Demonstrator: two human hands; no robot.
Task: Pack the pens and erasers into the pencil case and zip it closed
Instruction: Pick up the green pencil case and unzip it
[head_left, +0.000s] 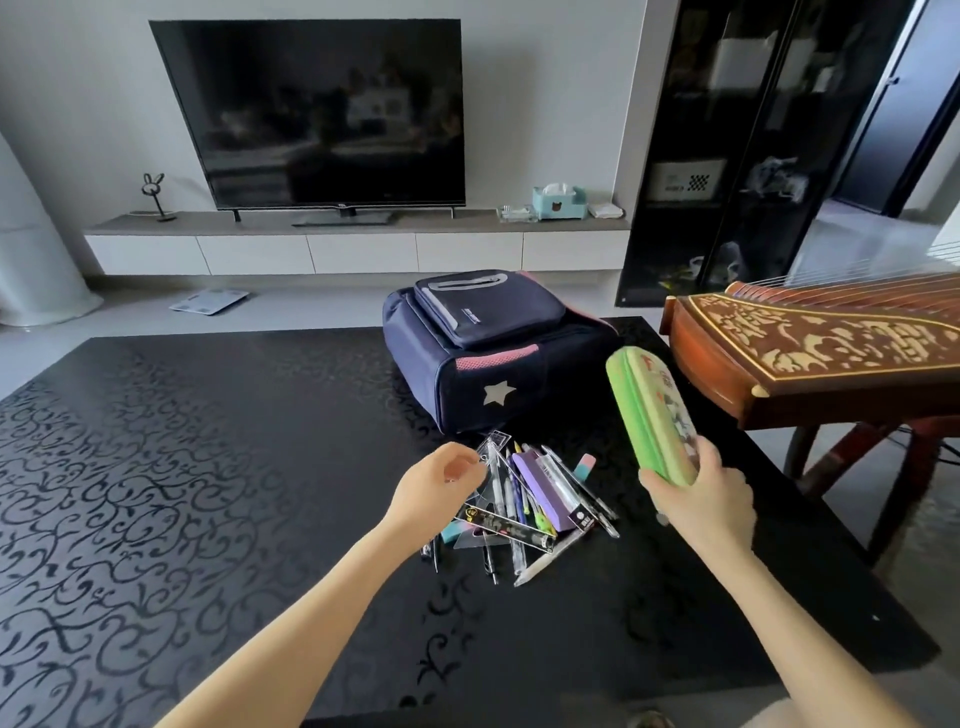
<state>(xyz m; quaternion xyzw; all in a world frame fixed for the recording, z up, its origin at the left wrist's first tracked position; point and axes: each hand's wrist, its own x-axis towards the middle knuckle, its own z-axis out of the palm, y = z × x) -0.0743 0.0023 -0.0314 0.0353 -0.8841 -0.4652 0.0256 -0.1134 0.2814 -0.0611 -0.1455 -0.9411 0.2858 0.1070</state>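
Note:
A green pencil case (649, 410) with a printed lid is held tilted on its edge above the table, closed as far as I can tell. My right hand (701, 499) grips its near end. A heap of pens (524, 499), a clear ruler and a purple box lies on the black table. A pink and teal eraser (585, 465) sits at the heap's right edge, and another teal eraser (457, 530) at its left. My left hand (441, 486) hovers at the heap's left side, fingers loosely curled, holding nothing that I can see.
A navy backpack (488, 353) with a white star lies just behind the heap. A wooden zither (810, 353) on a stand is at the right, overhanging the black patterned table (182, 467). A television and low cabinet stand at the back.

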